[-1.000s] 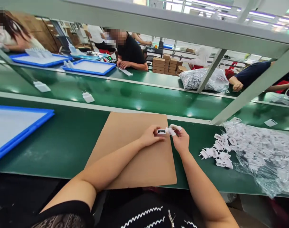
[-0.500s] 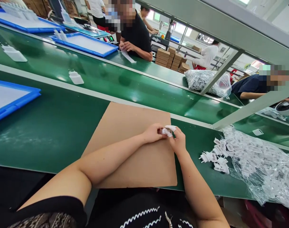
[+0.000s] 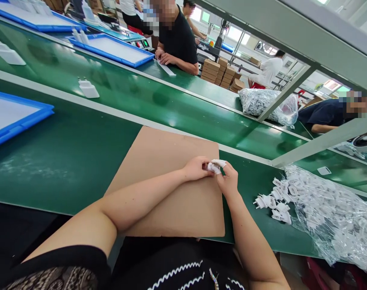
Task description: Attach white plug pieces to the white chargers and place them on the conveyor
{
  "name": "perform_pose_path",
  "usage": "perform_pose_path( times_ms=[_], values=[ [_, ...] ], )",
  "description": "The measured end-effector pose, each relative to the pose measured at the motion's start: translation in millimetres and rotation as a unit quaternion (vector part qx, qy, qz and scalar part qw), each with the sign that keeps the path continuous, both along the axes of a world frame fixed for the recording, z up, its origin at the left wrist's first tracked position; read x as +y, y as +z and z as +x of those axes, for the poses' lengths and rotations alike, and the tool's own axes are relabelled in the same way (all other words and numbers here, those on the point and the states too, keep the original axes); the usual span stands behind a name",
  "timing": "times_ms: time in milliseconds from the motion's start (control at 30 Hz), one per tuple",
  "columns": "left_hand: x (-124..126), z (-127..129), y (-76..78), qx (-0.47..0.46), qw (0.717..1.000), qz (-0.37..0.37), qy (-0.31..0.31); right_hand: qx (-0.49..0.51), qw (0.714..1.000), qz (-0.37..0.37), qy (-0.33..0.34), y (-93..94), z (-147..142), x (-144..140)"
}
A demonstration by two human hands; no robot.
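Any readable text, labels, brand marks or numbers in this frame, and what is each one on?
None can be read.
Small white plastic part pinched between left hand and right hand: no marking visible.
Stacked brown cardboard boxes across the line: any print is too small and blurred.
Clear plastic bag of white plug parts: no label visible.

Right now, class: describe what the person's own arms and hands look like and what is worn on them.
Both forearms are bare. The left arm has a short black sleeve with patterned lace trim. The right hand wears a white finger cot on one fingertip; the left hand is bare.
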State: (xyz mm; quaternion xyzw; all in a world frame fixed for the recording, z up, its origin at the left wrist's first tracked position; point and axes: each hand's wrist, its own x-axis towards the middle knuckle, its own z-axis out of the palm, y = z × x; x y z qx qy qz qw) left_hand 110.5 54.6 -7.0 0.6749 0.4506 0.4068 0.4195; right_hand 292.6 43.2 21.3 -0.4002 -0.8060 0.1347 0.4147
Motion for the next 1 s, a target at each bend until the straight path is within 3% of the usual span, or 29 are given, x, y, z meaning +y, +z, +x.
perform_pose_path(
  times_ms=[367, 733, 867, 1000],
  values=[
    [1.4, -1.4, -1.4, 0.001, 1.0, -0.019, -0.018, -0.028, 1.0, 0.01, 0.001, 0.7, 1.0, 0.2],
    [1.2, 4.4, 1.4, 0.03, 0.998, 0.047, -0.006, 0.004, 0.996, 0.091, -0.026, -17.1, 3.1, 8.4],
    [-2.0, 5.2, 1.7, 0.046, 0.995, 0.082, -0.011, 0.064, 0.995, 0.044, -0.058, -26.5, 2.9, 11.9],
    [13.7, -1.7, 4.8, 0.065, 0.996, 0.056, 0.005, 0.169, 0.982, -0.06, -0.066, -34.1, 3.5, 18.1]
  ],
)
